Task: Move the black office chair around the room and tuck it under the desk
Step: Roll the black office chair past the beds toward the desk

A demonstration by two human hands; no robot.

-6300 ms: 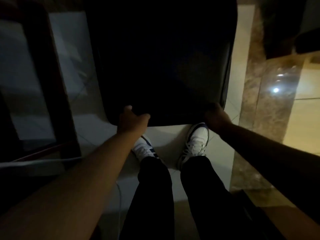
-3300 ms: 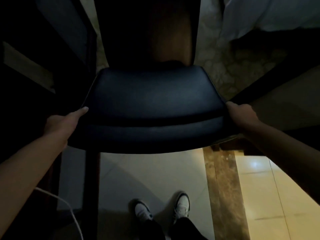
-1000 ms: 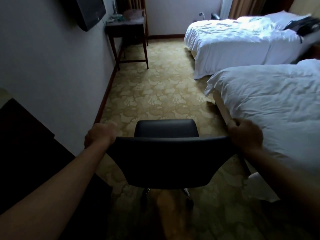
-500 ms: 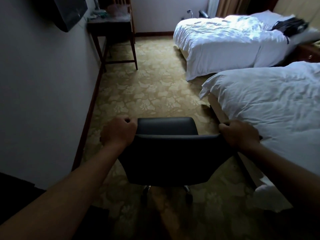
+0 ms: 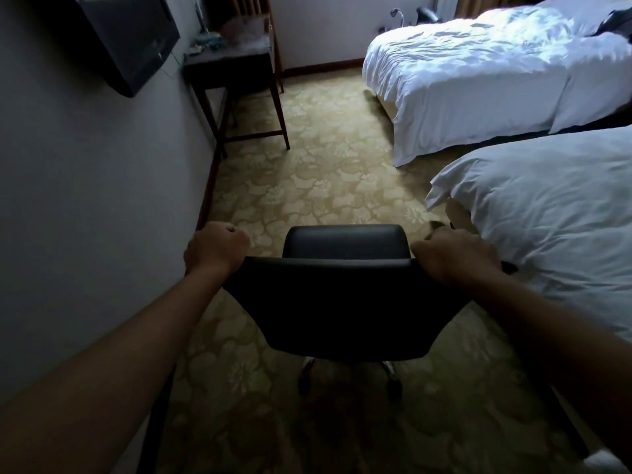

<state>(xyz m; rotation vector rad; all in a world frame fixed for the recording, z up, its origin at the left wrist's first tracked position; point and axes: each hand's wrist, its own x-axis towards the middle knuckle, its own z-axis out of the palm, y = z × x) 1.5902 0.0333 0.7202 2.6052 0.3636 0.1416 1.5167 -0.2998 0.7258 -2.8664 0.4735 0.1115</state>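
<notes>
The black office chair [image 5: 342,309] stands on the patterned carpet in front of me, its backrest toward me and its seat pointing down the room. My left hand [image 5: 215,249] grips the backrest's top left corner. My right hand [image 5: 455,256] grips the top right corner. Chrome legs and castors show below the backrest. A dark wooden desk [image 5: 232,68] stands against the left wall at the far end, with small items on top and open space between its legs.
A grey wall runs along the left with a dark TV [image 5: 133,39] mounted on it. Two beds with white covers, near bed [image 5: 547,206] and far bed [image 5: 485,73], line the right side. A carpeted aisle [image 5: 318,159] runs between the wall and the beds.
From a dark tiled area I have come into the bedroom with the chair. In the last second the chair rolled forward along the aisle, and the desk is nearer.
</notes>
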